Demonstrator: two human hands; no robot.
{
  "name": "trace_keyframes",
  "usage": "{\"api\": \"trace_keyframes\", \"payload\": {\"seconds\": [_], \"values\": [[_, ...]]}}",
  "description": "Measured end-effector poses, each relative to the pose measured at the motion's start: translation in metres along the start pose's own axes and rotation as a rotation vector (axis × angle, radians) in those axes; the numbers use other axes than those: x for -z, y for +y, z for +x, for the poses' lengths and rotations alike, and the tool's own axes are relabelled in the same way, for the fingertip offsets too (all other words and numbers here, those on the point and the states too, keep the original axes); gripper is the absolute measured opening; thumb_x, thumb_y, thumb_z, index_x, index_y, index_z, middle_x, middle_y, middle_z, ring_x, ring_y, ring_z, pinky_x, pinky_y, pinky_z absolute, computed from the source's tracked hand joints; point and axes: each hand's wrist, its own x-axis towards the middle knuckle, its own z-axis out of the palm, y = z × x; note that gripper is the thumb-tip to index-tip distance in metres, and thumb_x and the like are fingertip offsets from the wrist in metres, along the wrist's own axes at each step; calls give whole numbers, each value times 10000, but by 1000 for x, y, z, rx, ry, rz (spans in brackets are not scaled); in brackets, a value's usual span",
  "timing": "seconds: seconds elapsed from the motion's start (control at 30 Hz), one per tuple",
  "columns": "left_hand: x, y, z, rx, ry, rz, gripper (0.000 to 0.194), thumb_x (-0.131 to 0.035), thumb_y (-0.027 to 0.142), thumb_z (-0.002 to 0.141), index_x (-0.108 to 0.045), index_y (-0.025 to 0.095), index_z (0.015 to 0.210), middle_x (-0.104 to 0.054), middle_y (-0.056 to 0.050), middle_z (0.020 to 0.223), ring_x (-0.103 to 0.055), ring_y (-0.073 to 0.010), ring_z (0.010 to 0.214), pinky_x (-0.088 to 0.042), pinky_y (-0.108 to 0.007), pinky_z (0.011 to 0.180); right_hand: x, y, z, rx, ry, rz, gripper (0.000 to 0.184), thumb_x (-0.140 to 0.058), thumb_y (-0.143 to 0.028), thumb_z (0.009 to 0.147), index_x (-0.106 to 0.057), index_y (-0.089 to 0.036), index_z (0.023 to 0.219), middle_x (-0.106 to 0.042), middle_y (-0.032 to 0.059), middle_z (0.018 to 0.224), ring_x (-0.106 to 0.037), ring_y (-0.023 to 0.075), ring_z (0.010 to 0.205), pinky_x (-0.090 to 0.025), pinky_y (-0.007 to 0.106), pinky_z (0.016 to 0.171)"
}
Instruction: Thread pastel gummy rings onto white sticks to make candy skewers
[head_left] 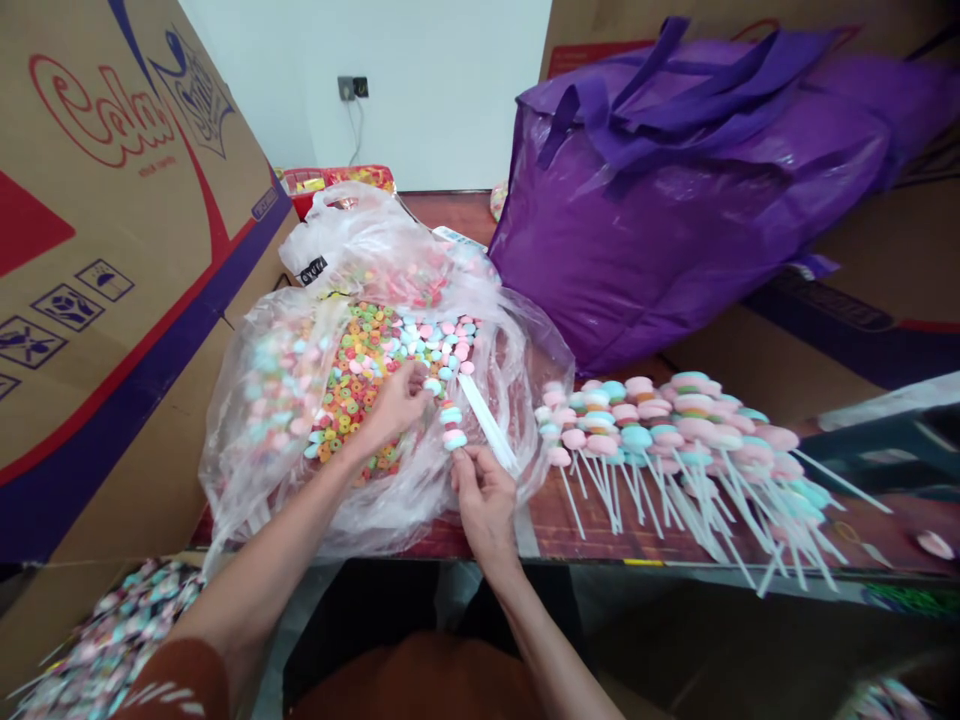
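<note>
Candy stick in your right hand, with more sweets around it

At the far left, you have a big box [82, 220] with red and blue marks. Low down beside it sits a big pile of sweets [142, 625], too blurry for me to tell much more.

Next comes the clear bag [375, 528], spread open on the table [540, 510]. Lots of loose rings [349, 400] and pink and blue sweets [454, 335] are in it, so there is plenty left to use.

Your left hand [401, 405] is over the bag. Its fingers are close together and seem to pinch a blue sweet [433, 385].

Just to the right is the candy stick [453, 425], near the front of the bag. Your right hand [486, 490] holds it low down, with its fingers pinched tight. It has a short stack on it and looks partly done.

Bare white sticks [487, 425] lie right beside that hand. Farther right, a big heap of filled sticks [675, 430] looks done. The purple bag [675, 210] stands behind them.
</note>
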Motion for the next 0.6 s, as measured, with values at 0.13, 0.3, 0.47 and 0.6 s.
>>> {"api": "trace_keyframes", "payload": {"seconds": [0.13,0.3,0.47,0.6], "values": [[14,-2,-14,119,-20,-339,274,-628,189,755,-625,136,1024,-674,-40,937,-611,-127,787,-487,-236,719,1,3,-2,42,-132,-46,277,-527,-384,951,-591,-190,764,-435,-55,599,-398,101,539,-319,225,518],[16,-7,-28,88,7,-403,225,-649,192,748,-617,145,965,-671,-25,908,-604,-111,757,-481,-223,713,-1,4,-2,75,-185,-65,267,-522,-366,965,-599,-190,780,-458,-42,644,-401,108,582,-321,226,538],[11,-18,-28,1,11,-321,170,-606,172,785,-605,160,955,-658,-18,887,-617,-115,770,-494,-223,731,-1,1,-2,74,-185,-94,285,-509,-362,970,-579,-190,755,-438,-44,640,-391,109,589,-320,231,553],[7,-26,-30,-91,53,-251,204,-585,126,790,-620,155,989,-665,-21,886,-622,-119,786,-501,-222,739,-2,2,-1,73,-181,-104,283,-508,-360,961,-568,-191,742,-421,-48,623,-383,110,585,-306,231,544]]}}
